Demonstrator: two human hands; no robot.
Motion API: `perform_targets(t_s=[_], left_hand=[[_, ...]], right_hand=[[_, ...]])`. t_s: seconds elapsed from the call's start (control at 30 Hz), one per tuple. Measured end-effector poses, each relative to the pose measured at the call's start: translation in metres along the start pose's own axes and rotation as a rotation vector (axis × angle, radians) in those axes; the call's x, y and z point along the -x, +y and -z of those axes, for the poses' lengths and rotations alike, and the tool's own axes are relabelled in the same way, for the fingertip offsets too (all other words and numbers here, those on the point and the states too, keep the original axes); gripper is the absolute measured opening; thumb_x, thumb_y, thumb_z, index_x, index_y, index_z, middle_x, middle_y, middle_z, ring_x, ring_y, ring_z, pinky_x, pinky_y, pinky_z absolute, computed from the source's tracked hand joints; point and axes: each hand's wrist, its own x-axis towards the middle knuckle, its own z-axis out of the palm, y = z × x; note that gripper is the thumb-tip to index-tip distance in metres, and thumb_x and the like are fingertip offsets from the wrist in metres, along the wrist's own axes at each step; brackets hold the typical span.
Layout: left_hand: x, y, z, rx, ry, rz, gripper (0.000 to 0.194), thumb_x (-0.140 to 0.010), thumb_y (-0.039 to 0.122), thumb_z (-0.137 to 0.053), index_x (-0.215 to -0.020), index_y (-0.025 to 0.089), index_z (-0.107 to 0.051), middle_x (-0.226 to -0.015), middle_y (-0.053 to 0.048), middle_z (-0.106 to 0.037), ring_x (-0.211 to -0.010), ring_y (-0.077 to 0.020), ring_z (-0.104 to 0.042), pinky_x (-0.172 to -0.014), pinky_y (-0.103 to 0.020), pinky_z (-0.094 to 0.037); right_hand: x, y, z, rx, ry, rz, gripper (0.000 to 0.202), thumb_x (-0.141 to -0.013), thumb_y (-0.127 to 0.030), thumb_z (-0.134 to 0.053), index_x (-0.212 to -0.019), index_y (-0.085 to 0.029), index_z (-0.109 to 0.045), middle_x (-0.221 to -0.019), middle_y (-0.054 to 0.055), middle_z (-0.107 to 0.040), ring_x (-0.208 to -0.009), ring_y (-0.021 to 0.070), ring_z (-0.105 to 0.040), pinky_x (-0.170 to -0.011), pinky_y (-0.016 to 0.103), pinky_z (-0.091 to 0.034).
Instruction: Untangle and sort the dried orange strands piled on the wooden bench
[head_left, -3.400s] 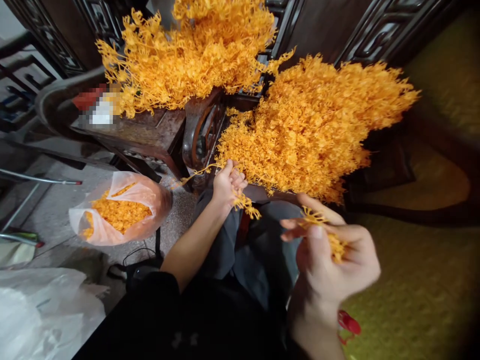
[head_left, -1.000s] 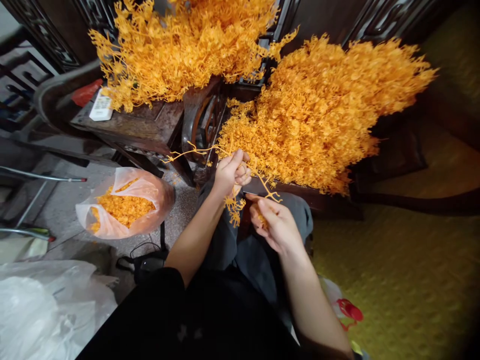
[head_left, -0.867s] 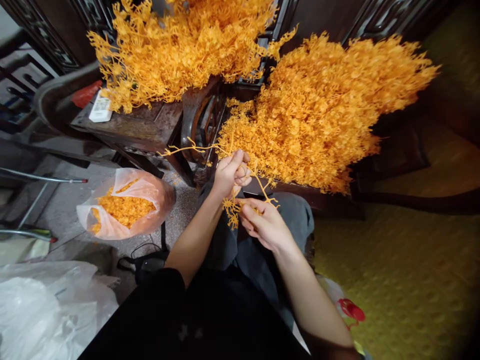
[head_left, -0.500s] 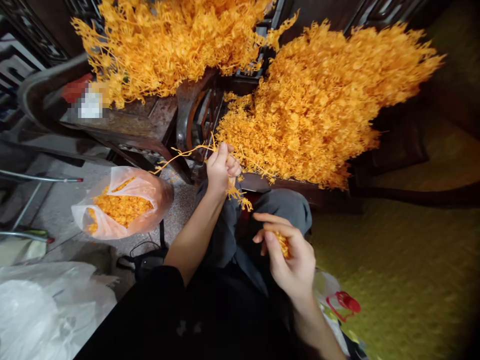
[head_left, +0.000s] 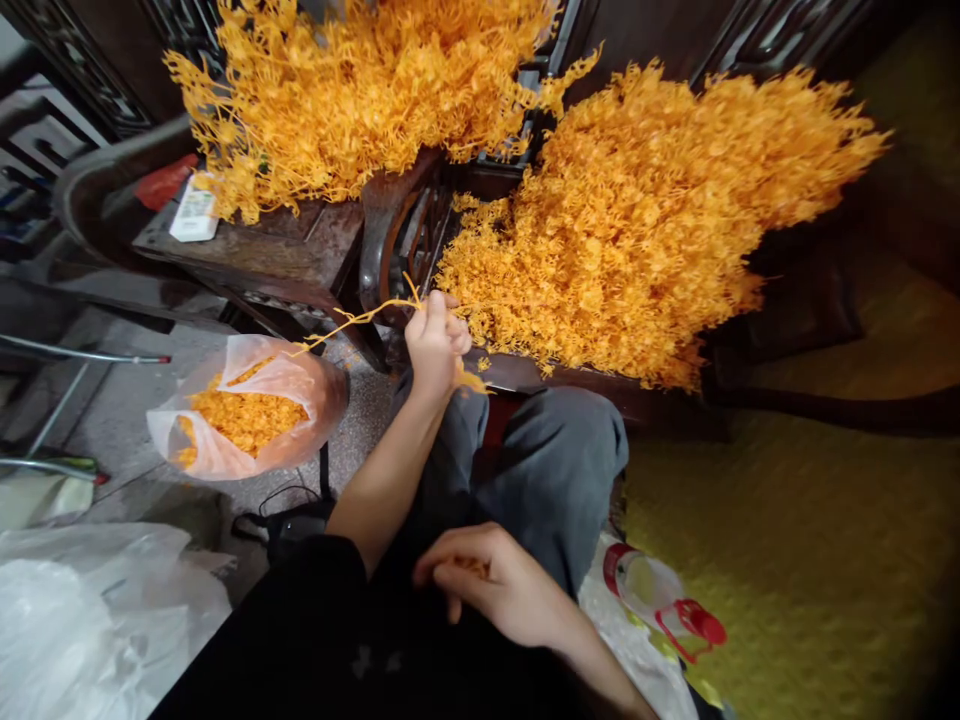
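Note:
My left hand is closed in a fist around a thin, branching orange plastic stem. One end sticks out to the left, and a small orange tuft hangs below the fist. Low over my lap, my right hand is curled round several small orange pieces; part of them shows between the fingers. Just beyond my left hand lies a large heap of frilly orange plastic pieces on a dark wooden seat. A second heap of branching orange pieces lies on the furniture behind it.
On the floor at left stands a pinkish plastic bag filled with orange pieces. A white box lies on the wooden seat. A clear bottle with a red handle is at my right; white plastic sheeting lies at lower left.
My right hand has moved left and down toward my body, still holding orange pieces. My left hand has shifted slightly left, with its stem. The view has tilted a little.

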Motion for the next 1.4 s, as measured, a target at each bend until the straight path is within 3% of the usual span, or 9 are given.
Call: perform_targets(t_s=[0.17,0.3,0.4,0.6,0.77,0.9,1.03,1.23,1.4], left_hand=[[0.014,-0.007,-0.002,-0.103,-0.170,0.049,0.041,-0.091,0.055,-0.072,-0.079,0.019,-0.056,-0.048,0.012,-0.025,-0.039,-0.0033,-0.025,-0.042,-0.017,-0.021],[0.027,-0.012,0.006,-0.239,-0.293,-0.086,0.044,-0.091,0.060,-0.069,-0.079,0.018,-0.062,-0.047,0.009,-0.032,-0.041,-0.0050,-0.029,-0.044,-0.020,-0.022],[0.034,-0.011,0.013,-0.318,-0.326,-0.229,0.044,-0.094,0.060,-0.066,-0.082,0.018,-0.068,-0.048,0.007,-0.040,-0.045,-0.0060,-0.036,-0.046,-0.021,-0.026],[0.026,0.002,0.016,-0.165,-0.042,-0.367,0.039,-0.094,0.059,-0.066,-0.085,0.020,-0.065,-0.050,0.008,-0.039,-0.044,-0.0059,-0.034,-0.047,-0.020,-0.029],[0.040,0.004,0.029,-0.353,-0.245,-0.246,0.044,-0.096,0.060,-0.063,-0.082,0.019,-0.070,-0.047,0.006,-0.040,-0.043,-0.0080,-0.037,-0.047,-0.023,-0.029],[0.053,-0.005,0.044,-0.591,-0.358,-0.218,0.042,-0.100,0.057,-0.056,-0.088,0.021,-0.074,-0.050,0.003,-0.050,-0.045,-0.0101,-0.041,-0.048,-0.024,-0.032],[0.052,-0.008,0.046,-0.728,-0.444,-0.248,0.039,-0.102,0.053,-0.051,-0.094,0.023,-0.075,-0.059,0.000,-0.060,-0.051,-0.0119,-0.050,-0.051,-0.024,-0.038],[0.048,-0.010,0.040,-0.827,-0.505,-0.262,0.042,-0.103,0.053,-0.047,-0.092,0.023,-0.075,-0.062,-0.001,-0.061,-0.055,-0.0140,-0.055,-0.058,-0.027,-0.044],[0.040,-0.001,0.041,-0.811,-0.568,-0.154,0.046,-0.104,0.054,-0.044,-0.092,0.021,-0.075,-0.059,0.000,-0.056,-0.055,-0.0135,-0.051,-0.056,-0.026,-0.040]], right_hand=[[-0.008,0.006,0.030,-0.292,0.418,0.120,0.053,-0.092,-0.058,-0.071,-0.119,-0.013,-0.074,-0.065,-0.003,-0.053,-0.045,0.0047,-0.040,-0.038,0.017,-0.024],[-0.039,-0.015,0.044,-0.581,0.372,0.132,0.069,-0.081,-0.078,-0.070,-0.100,-0.012,-0.075,-0.062,-0.006,-0.042,-0.041,0.0025,-0.028,-0.035,0.017,-0.015],[-0.045,-0.014,0.025,-0.596,0.417,0.125,0.049,-0.081,-0.063,-0.079,-0.081,-0.015,-0.073,-0.053,-0.008,-0.036,-0.039,0.0028,-0.026,-0.037,0.018,-0.016],[0.013,0.020,-0.005,-0.197,0.115,-0.054,0.029,-0.088,-0.051,-0.073,-0.074,-0.027,-0.077,-0.049,0.000,-0.052,-0.039,0.0118,-0.040,-0.043,0.026,-0.026],[0.036,-0.026,0.074,-0.078,0.711,0.320,0.020,-0.088,-0.043,-0.072,-0.087,-0.024,-0.079,-0.066,0.004,-0.064,-0.036,0.0112,-0.048,-0.035,0.023,-0.027],[-0.014,-0.115,0.142,0.296,0.963,0.609,0.016,-0.086,-0.028,-0.073,-0.100,-0.020,-0.077,-0.097,0.009,-0.073,-0.058,0.0151,-0.068,-0.044,0.025,-0.046],[-0.117,-0.173,0.177,0.813,0.990,0.696,0.024,-0.096,-0.029,-0.058,-0.107,-0.015,-0.074,-0.093,0.010,-0.074,-0.079,0.0217,-0.072,-0.074,0.038,-0.060],[-0.234,-0.156,0.213,1.695,0.666,0.416,0.062,-0.103,-0.043,-0.054,-0.146,0.001,-0.053,-0.147,0.032,-0.054,-0.137,0.0429,-0.051,-0.114,0.062,-0.036],[-0.227,-0.146,0.225,1.569,0.620,0.384,0.088,-0.106,-0.057,-0.037,-0.163,0.007,-0.020,-0.171,0.030,-0.014,-0.162,0.0425,-0.005,-0.129,0.063,-0.003]])
